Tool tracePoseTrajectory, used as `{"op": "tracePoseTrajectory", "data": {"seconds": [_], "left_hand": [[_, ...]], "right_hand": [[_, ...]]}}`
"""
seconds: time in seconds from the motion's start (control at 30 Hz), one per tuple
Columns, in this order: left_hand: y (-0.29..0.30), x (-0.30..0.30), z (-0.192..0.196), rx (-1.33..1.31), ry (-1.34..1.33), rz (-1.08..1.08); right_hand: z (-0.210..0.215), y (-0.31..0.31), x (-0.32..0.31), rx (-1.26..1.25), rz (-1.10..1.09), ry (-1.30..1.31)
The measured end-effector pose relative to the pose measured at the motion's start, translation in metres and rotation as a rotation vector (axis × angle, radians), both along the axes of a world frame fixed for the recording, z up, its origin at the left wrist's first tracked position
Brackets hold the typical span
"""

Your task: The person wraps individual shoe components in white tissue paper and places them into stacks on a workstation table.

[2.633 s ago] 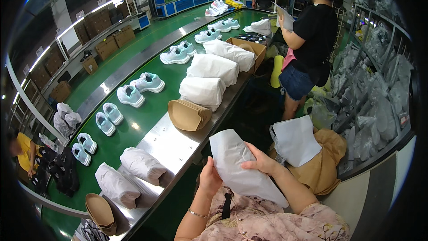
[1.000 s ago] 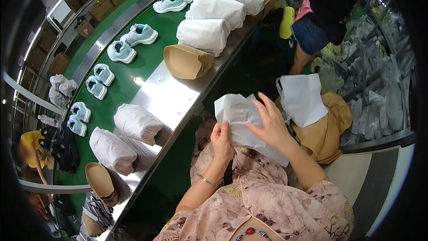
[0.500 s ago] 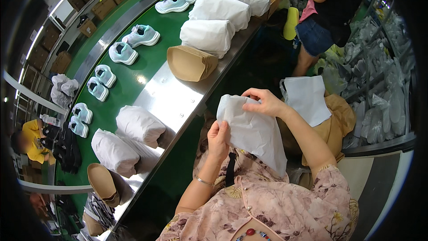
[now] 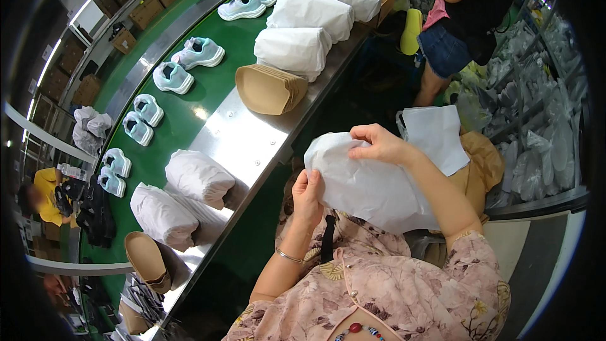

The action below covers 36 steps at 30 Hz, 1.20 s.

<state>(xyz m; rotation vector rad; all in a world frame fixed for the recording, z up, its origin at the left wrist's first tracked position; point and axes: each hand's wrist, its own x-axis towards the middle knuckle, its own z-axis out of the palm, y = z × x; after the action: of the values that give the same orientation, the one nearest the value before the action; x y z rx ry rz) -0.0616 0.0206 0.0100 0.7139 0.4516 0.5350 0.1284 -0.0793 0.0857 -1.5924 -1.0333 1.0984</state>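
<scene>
A sheet of white tissue paper hangs over my lap, rounded at its upper end. My left hand pinches its left edge between thumb and fingers. At the top edge my right hand grips the paper, thumb toward me and fingers behind. Whether anything lies under the paper cannot be seen. Up and to the left, a nested stack of brown cardboard shoe inserts stands on the metal edge of the line. Beyond it lie white paper-wrapped bundles. A pile of flat white sheets rests beyond my right forearm.
Pale blue-white sneakers stand in pairs on the green conveyor. More wrapped bundles and brown inserts sit at its near left. A rack of clear-bagged items is at right. One co-worker stands beyond, another far left.
The paper has spread wider, its lower end swinging right beneath my right forearm. My right hand has shifted slightly right and up; my left hand keeps its hold.
</scene>
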Motion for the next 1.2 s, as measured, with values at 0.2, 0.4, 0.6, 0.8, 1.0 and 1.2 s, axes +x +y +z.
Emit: {"op": "tracePoseTrajectory", "data": {"seconds": [0.2, 0.4, 0.6, 0.8, 1.0, 1.2], "left_hand": [[-0.002, -0.003, -0.008, -0.127, -0.053, -0.006], [-0.01, -0.002, -0.004, -0.193, -0.05, -0.002], [-0.007, -0.003, -0.012, 0.187, 0.074, -0.02], [0.013, -0.003, 0.012, 0.592, 0.252, 0.008], [0.025, 0.001, 0.018, 0.754, 0.327, -0.033], [0.022, 0.007, 0.01, 0.408, 0.068, -0.117]], "right_hand": [[-0.033, -0.009, -0.014, 0.121, -0.177, 0.177], [-0.056, -0.03, -0.01, 0.17, -0.247, 0.707], [-0.043, -0.024, -0.034, 0.096, -0.375, 0.678], [-0.046, -0.022, -0.038, 0.05, -0.24, 0.846], [-0.049, -0.021, -0.037, 0.074, -0.208, 0.9], [-0.043, -0.015, -0.032, 0.045, -0.23, 0.91]]}}
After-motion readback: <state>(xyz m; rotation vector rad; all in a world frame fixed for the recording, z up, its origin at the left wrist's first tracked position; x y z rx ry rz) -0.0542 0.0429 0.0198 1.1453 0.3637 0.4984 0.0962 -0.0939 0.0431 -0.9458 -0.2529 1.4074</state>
